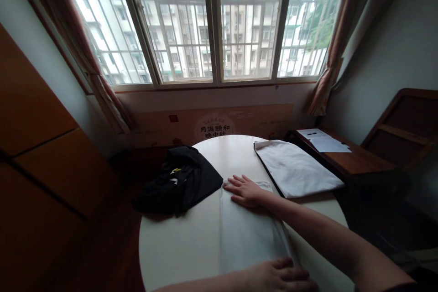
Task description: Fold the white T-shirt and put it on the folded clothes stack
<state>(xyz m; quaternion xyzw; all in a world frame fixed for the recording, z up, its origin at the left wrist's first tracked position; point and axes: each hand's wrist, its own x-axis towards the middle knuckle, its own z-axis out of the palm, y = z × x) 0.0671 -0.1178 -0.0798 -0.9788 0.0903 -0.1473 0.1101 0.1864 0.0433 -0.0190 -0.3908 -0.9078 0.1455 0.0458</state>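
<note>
A clear, flat plastic bag (249,232) lies lengthwise on the round white table (178,246). Whether something pale is inside it I cannot tell. My right hand (248,191) rests palm down on the bag's far end, fingers spread toward the left. Across the near end lies my left hand (280,276), its fingers stretched to the right over the bag's right edge and partly cut off by the frame. To the left sits a crumpled black garment (185,178) with a small yellow and white print. Right of the bag is a folded white cloth (294,166) with a black edge.
Beyond the table's right side stands a brown wooden side table (362,157) with papers (323,140) and a pen on it. A wooden chair (407,123) is at far right. Orange cabinets (44,169) line the left, and a barred window (215,23) with curtains is ahead.
</note>
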